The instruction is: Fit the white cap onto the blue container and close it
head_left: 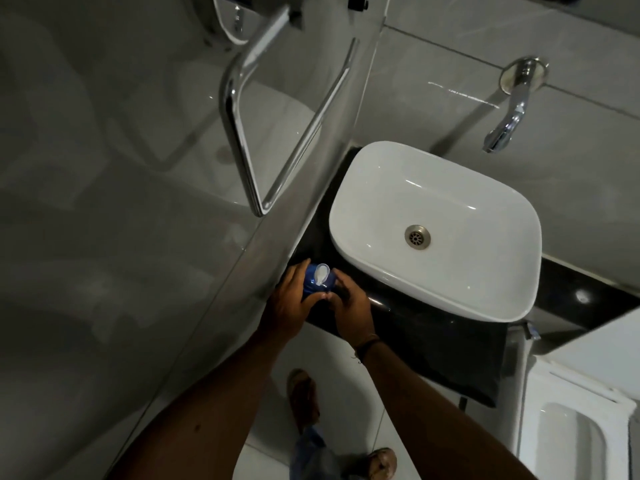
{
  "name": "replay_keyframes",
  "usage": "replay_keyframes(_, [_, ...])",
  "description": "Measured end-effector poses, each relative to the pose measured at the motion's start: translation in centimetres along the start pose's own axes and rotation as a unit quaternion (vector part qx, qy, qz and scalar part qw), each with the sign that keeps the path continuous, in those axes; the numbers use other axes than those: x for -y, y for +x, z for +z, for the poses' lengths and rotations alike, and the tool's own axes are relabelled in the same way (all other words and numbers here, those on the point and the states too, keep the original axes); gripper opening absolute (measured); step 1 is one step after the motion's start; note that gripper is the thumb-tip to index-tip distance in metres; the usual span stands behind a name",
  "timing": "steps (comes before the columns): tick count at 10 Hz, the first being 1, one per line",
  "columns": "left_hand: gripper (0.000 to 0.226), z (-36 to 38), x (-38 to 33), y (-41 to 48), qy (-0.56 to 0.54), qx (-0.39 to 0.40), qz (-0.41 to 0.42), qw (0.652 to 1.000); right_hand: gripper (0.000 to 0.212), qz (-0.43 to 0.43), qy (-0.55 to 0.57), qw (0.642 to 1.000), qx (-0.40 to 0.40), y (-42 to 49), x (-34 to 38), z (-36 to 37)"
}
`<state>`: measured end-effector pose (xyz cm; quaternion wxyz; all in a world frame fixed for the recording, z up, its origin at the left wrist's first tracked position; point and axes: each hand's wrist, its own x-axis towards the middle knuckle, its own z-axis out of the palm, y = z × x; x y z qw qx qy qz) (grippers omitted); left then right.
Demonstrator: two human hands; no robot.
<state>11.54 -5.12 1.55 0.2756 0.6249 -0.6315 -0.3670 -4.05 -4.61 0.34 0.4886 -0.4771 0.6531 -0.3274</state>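
The blue container (313,281) stands on the black counter (433,348) at its left end, close to the glossy wall. On top of the container sits the white cap (321,273), and I cannot tell how firmly it is seated. My left hand (289,304) wraps the container from the left, fingers curled around its side. My right hand (349,304) holds it from the right, fingertips touching the container just below the cap. Both hands hide the lower part of the container.
A white basin (485,271) stands on the counter right of the hands, with a chrome tap (507,124) on the wall above. A chrome towel rail (239,140) juts from the left wall. A white toilet (581,427) is at bottom right.
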Motion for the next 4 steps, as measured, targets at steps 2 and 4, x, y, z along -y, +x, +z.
replay_keyframes(2, [0.102, 0.17, 0.35, -0.06, 0.005, -0.003, -0.012, 1.0, 0.054, 0.019, -0.002, 1.0, 0.004, 0.12, -0.34, 0.18])
replay_keyframes(4, [0.09, 0.29, 0.63, -0.69, 0.009, -0.021, -0.015, 1.0, 0.068, 0.013, -0.033, 0.999, 0.022, -0.7, 0.38, -0.37])
